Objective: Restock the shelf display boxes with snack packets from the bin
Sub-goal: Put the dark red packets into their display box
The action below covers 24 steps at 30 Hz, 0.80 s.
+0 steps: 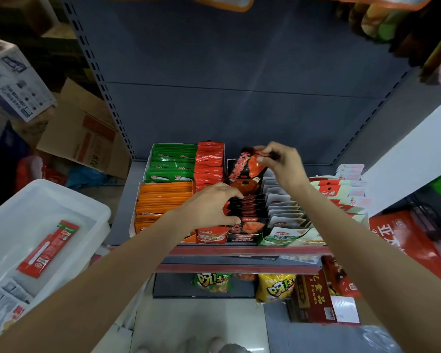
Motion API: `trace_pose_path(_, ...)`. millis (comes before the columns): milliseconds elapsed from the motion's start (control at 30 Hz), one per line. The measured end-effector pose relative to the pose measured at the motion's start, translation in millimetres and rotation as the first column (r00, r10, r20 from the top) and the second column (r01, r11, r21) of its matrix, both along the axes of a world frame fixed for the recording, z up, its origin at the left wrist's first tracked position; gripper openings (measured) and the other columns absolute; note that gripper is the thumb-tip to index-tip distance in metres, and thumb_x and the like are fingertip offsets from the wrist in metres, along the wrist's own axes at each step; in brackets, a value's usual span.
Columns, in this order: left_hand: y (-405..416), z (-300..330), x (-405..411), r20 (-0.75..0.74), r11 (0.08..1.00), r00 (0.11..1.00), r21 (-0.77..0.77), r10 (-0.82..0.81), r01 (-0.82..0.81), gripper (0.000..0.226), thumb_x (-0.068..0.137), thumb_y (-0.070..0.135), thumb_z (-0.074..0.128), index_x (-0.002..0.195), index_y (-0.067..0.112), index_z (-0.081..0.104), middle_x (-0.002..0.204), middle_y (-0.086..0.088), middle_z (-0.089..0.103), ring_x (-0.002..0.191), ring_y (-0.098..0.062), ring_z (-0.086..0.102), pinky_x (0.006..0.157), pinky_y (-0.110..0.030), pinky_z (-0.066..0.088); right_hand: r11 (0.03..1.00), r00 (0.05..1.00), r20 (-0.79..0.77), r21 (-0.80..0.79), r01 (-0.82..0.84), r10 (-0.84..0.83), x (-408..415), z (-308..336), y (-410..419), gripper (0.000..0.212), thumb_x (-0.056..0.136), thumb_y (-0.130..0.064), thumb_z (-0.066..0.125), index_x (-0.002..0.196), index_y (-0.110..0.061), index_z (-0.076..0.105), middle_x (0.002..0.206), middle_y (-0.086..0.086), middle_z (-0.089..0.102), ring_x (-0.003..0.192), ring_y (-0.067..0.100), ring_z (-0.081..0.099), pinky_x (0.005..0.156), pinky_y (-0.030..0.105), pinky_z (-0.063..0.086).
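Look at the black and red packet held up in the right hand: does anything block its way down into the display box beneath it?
Partly. The right hand pinches the packet above the black display box. The front of that box is filled with a row of black packets, which the left hand grips; the gap behind them looks open.

The clear plastic bin [69, 200] at the lower left is cut off by the frame's left edge. The left hand [209, 207] covers part of the row of black snack packets [247, 207]. Orange-edged bags [214, 1] at the top are cut off. The things at the upper right [402, 29] are too blurry to tell.
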<state>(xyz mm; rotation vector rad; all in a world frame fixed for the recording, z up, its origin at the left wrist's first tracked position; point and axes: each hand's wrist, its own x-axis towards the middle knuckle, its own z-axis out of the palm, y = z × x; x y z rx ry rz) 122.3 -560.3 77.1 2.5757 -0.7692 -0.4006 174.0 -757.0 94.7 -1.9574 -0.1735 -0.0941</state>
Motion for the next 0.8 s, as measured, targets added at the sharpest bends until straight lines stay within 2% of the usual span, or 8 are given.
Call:
trace_pose_path(133, -0.6, 0.0, 0.2, 0.001, 1.000, 1.000, -0.013, 0.002, -0.002, 0.059, 0.084, 0.039, 0.066, 0.137, 0.026, 0.043, 0.142, 0.002, 0.042, 0.129, -0.009, 0.037, 0.104, -0.024, 0.031, 0.964, 0.999, 0.049, -0.267, 0.007, 0.007, -3.4, 9.1, -16.0, 0.014, 0.085, -0.005, 0.066, 0.079, -0.016, 0.062, 0.105, -0.001, 0.070, 0.099, 0.011, 0.065, 0.089, 0.026, 0.051)
trace_pose_path(300, -1.4, -0.4, 0.9, -0.011, 1.000, 1.000, 0.004, 0.008, -0.008, 0.059, 0.084, 0.041, 0.066, 0.136, 0.027, 0.043, 0.141, 0.001, 0.042, 0.129, -0.011, 0.039, 0.107, -0.029, 0.035, 0.932, 0.995, 0.095, -0.363, 0.006, 0.030, -9.4, 1.4, 4.9, 0.011, 0.088, -0.007, 0.063, 0.078, -0.011, 0.060, 0.092, 0.003, 0.072, 0.089, 0.016, 0.068, 0.080, 0.032, 0.054)
trace_pose_path(367, -1.6, 0.0, 1.2, -0.007, 1.000, 1.000, 0.002, 0.008, -0.008, 0.059, 0.084, 0.041, 0.066, 0.136, 0.026, 0.044, 0.141, 0.001, 0.042, 0.129, -0.011, 0.038, 0.107, -0.028, 0.033, 0.924, 0.991, 0.133, -0.381, 0.032, 0.020, -10.9, 2.5, 10.4, 0.013, 0.089, -0.007, 0.061, 0.078, -0.015, 0.058, 0.088, 0.001, 0.071, 0.082, 0.015, 0.066, 0.074, 0.027, 0.052)
trace_pose_path(433, -1.5, -0.8, 1.1, 0.003, 1.000, 1.000, -0.001, 0.008, -0.008, 0.059, 0.084, 0.041, 0.066, 0.136, 0.026, 0.044, 0.140, 0.002, 0.043, 0.129, -0.010, 0.038, 0.106, -0.027, 0.033, 0.906, 0.986, 0.148, -0.422, -0.003, 0.072, -14.3, 0.7, 12.3, 0.010, 0.089, -0.004, 0.060, 0.081, -0.010, 0.061, 0.087, 0.001, 0.070, 0.080, 0.014, 0.065, 0.070, 0.020, 0.049)
trace_pose_path(467, -1.5, -1.2, 0.9, 0.008, 1.000, 1.000, 0.000, 0.010, -0.010, 0.059, 0.084, 0.041, 0.066, 0.136, 0.026, 0.044, 0.140, 0.002, 0.044, 0.129, -0.010, 0.038, 0.105, -0.027, 0.033, 0.882, 0.986, 0.128, -0.469, -0.038, 0.111, -16.0, -2.8, 12.1, 0.008, 0.089, -0.002, 0.060, 0.084, -0.008, 0.062, 0.087, 0.002, 0.070, 0.080, 0.015, 0.065, 0.071, 0.022, 0.050)
trace_pose_path(567, -1.5, -2.5, 0.7, 0.005, 1.000, 1.000, -0.003, 0.014, -0.014, 0.058, 0.083, 0.041, 0.066, 0.135, 0.028, 0.044, 0.139, 0.002, 0.044, 0.128, -0.010, 0.038, 0.105, -0.029, 0.035, 0.801, 0.993, -0.007, -0.590, -0.101, 0.121, -20.5, -16.6, 8.2, 0.004, 0.089, -0.009, 0.060, 0.089, -0.010, 0.064, 0.100, 0.007, 0.071, 0.093, 0.024, 0.065, 0.080, 0.037, 0.051)
trace_pose_path(700, -0.7, -1.9, -0.2, 0.013, 1.000, 1.000, -0.016, 0.003, -0.002, 0.059, 0.083, 0.041, 0.067, 0.136, 0.026, 0.044, 0.138, 0.002, 0.045, 0.129, -0.010, 0.036, 0.107, -0.031, 0.035, 0.814, 0.992, -0.072, -0.568, -0.123, 0.099, -19.2, -14.4, 3.7, 0.020, 0.093, -0.022, 0.055, 0.104, -0.012, 0.069, 0.137, 0.006, 0.054, 0.117, 0.023, 0.056, 0.092, 0.031, 0.045)
trace_pose_path(800, 0.3, -2.0, -0.1, 0.017, 1.000, 1.000, -0.008, -0.012, 0.012, 0.062, 0.082, 0.043, 0.067, 0.137, 0.026, 0.044, 0.139, 0.002, 0.045, 0.131, -0.010, 0.034, 0.109, -0.033, 0.034, 0.790, 0.987, -0.017, -0.597, -0.140, 0.162, -15.7, -8.6, 3.3, 0.024, 0.095, -0.019, 0.053, 0.108, -0.008, 0.070, 0.131, 0.009, 0.054, 0.119, 0.024, 0.051, 0.098, 0.027, 0.037)
